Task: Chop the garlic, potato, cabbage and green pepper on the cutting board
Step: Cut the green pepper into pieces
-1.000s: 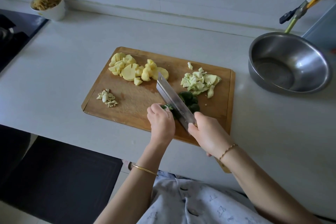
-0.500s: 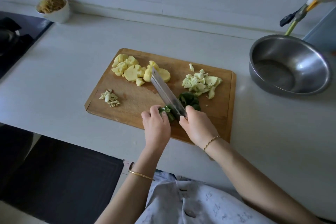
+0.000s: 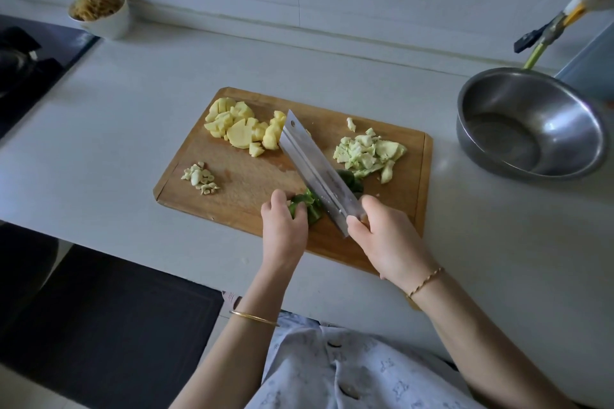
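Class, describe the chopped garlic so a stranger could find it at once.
Find the wooden cutting board on the pale counter. Near its left edge, alone, lies the chopped garlic. It is the smallest heap, tiny whitish bits, unlike the chunky yellow potato behind it and the pale green cabbage at the right.

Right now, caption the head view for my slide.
Left hand steadies green pepper, right hand grips the cleaver, on a cutting board with chopped potato, cabbage and garlic.
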